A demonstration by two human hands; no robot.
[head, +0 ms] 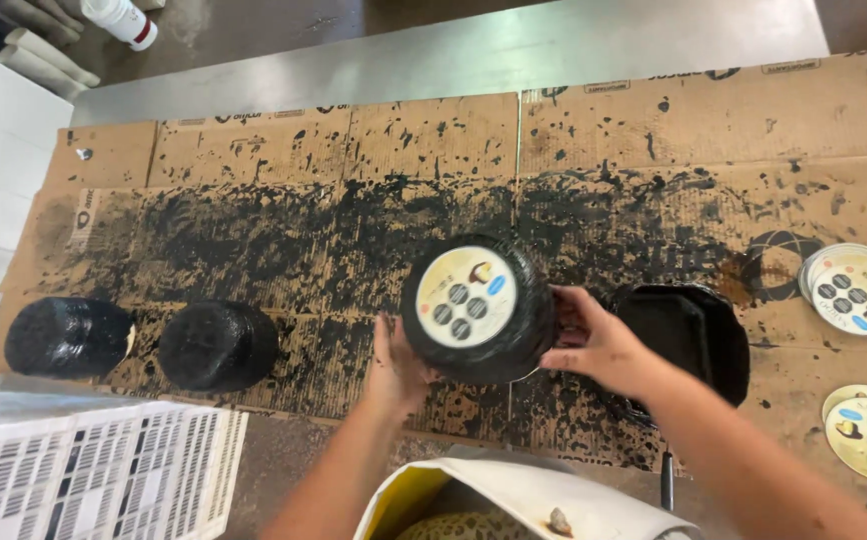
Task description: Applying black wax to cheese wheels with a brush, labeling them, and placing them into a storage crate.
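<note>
Hands: left (396,365), right (598,345) gripping 1 labelled black wheel (477,308); 2 unlabelled wheels (143,342) leftward.

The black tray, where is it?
In the head view, the black tray sits on the cardboard, right of the cheese wheel, behind the right hand.

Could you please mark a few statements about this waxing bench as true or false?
1. Both hands, left hand and right hand, grip the labelled black wheel. True.
2. Two black wheels stand at the left on the cardboard. True.
3. The black tray lies left of the held wheel. False: it lies right.
4. The round labels are stacked on the white crate. False: they lie on the cardboard, far right.
</note>
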